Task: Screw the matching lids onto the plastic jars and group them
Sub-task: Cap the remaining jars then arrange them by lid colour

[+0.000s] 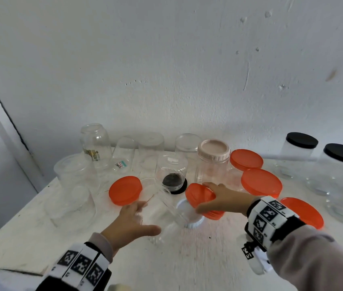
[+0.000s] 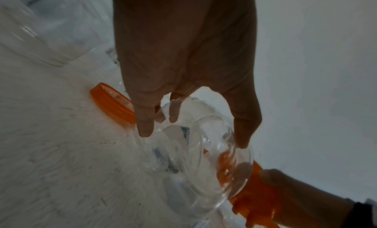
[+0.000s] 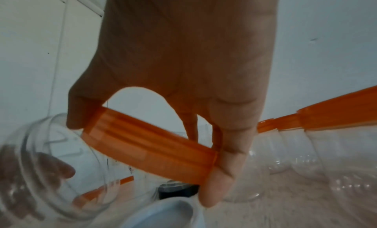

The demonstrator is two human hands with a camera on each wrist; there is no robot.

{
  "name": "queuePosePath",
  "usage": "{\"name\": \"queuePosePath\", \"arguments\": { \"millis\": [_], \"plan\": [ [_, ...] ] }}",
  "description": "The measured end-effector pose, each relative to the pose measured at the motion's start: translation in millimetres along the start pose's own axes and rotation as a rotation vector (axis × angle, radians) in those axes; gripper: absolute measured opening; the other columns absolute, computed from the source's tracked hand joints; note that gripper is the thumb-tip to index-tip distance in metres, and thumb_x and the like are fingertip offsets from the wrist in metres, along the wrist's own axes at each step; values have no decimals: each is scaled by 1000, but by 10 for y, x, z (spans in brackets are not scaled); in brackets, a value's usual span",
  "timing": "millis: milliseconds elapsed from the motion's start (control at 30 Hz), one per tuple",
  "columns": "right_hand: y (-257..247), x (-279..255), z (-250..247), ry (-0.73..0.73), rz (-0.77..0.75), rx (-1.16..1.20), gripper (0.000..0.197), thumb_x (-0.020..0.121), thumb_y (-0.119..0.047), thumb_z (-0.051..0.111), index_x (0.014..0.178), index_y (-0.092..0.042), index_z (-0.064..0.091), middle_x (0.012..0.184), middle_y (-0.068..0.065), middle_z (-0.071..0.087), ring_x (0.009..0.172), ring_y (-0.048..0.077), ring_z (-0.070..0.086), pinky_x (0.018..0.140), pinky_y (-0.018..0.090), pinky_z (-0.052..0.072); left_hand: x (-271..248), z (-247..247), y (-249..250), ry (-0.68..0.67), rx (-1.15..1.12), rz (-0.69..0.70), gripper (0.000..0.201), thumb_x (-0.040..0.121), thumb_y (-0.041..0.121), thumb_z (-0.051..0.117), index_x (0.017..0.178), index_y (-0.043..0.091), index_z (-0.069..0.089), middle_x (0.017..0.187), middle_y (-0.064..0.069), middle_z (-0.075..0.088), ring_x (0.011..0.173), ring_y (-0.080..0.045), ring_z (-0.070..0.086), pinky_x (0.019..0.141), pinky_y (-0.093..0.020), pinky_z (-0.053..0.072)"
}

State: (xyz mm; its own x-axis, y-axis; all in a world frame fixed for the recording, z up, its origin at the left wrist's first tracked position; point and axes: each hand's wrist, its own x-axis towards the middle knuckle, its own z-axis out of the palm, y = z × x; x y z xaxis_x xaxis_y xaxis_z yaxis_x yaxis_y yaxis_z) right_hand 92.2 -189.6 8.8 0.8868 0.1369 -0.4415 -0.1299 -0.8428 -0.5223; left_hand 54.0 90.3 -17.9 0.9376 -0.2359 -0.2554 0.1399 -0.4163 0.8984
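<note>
While the white surface (image 1: 208, 259) carries the whole set, the clear jar (image 1: 166, 204), tilted at its middle, serves as landmark. Left hand (image 1: 130, 223) curls round this jar; right hand (image 1: 223, 198) pinches one orange lid (image 1: 200, 195) just right of its mouth. Four more orange lids appear: one left (image 1: 125, 190), three right. Three black-lidded jars (image 1: 298, 154) stand far right.
</note>
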Motion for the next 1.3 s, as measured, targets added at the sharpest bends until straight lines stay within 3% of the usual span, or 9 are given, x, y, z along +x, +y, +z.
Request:
{"name": "queuePosePath", "arguments": {
  "millis": [133, 267, 400, 567, 800, 867, 1000, 1133, 1300],
  "plan": [
    [20, -140, -75, -10, -17, 84, 96, 71, -55, 75, 147, -35, 19, 128, 0, 35, 112, 21, 47, 83, 27, 47, 96, 84, -28, -84, 124, 33, 99, 47, 44, 87, 129, 26, 34, 133, 2, 34, 124, -15, 37, 106, -31, 36],
    [-25, -242, -80, -21, -64, 87, 101, 66, -48, 82, 144, -35, 19, 131, -1, 33, 116, 21, 46, 92, 34, 49, 172, 177, -50, -133, 137, 67, 105, 38, 50, 84, 124, 26, 28, 135, 0, 34, 129, -15, 33, 108, -27, 33],
    [-114, -297, -63, -4, -125, 25, 108, 63, -50, 83, 146, -31, 17, 135, -7, 29, 119, 17, 42, 97, 34, 47, 220, 264, -53, -142, 273, 104, 101, 53, 41, 87, 129, 28, 22, 135, 3, 31, 128, -12, 33, 103, -22, 34],
    [-309, -341, -35, 3, -202, -115, 107, 65, -53, 81, 147, -30, 16, 129, -10, 28, 115, 14, 38, 93, 30, 42, 225, 297, 52, -199, 374, 165, 113, 60, 30, 85, 144, 28, 9, 142, 5, 29, 131, -14, 31, 111, -33, 30],
    [-579, -320, 43, -35, -237, -321, 114, 66, -55, 79, 150, -32, 5, 143, -6, 22, 131, 21, 30, 105, 41, 38, 193, 337, 133, -189, 310, 168, 112, 46, 31, 80, 141, 21, 21, 137, 2, 37, 126, -14, 37, 109, -37, 35],
    [-638, -293, 52, -50, -235, -352, 114, 66, -55, 78, 150, -35, 4, 146, -6, 20, 133, 23, 29, 105, 41, 37, 171, 357, 163, -204, 220, 190, 103, 46, 27, 79, 135, 22, 28, 130, 2, 43, 119, -6, 44, 104, -31, 41],
    [-728, -239, 72, -80, -218, -438, 114, 66, -56, 78, 149, -38, 2, 149, -6, 18, 135, 25, 28, 106, 44, 37, 130, 396, 198, -236, 73, 298, 69, 51, 7, 79, 101, 34, 40, 102, 14, 54, 87, 22, 54, 72, -3, 46],
    [-806, -209, 81, -97, -204, -497, 115, 66, -57, 77, 150, -37, 1, 152, -3, 16, 138, 26, 26, 108, 48, 35, 126, 392, 111, -216, -11, 299, 71, 54, -2, 80, 103, 32, 41, 95, 19, 67, 89, 20, 56, 70, -3, 45],
    [-900, -188, 105, -110, -213, -545, 116, 65, -56, 79, 150, -38, 2, 151, -4, 18, 138, 26, 26, 107, 50, 36, 140, 392, -19, -166, -66, 241, 80, 54, 8, 83, 115, 32, 37, 119, 9, 52, 104, 4, 55, 79, -9, 45]
  ]
}}
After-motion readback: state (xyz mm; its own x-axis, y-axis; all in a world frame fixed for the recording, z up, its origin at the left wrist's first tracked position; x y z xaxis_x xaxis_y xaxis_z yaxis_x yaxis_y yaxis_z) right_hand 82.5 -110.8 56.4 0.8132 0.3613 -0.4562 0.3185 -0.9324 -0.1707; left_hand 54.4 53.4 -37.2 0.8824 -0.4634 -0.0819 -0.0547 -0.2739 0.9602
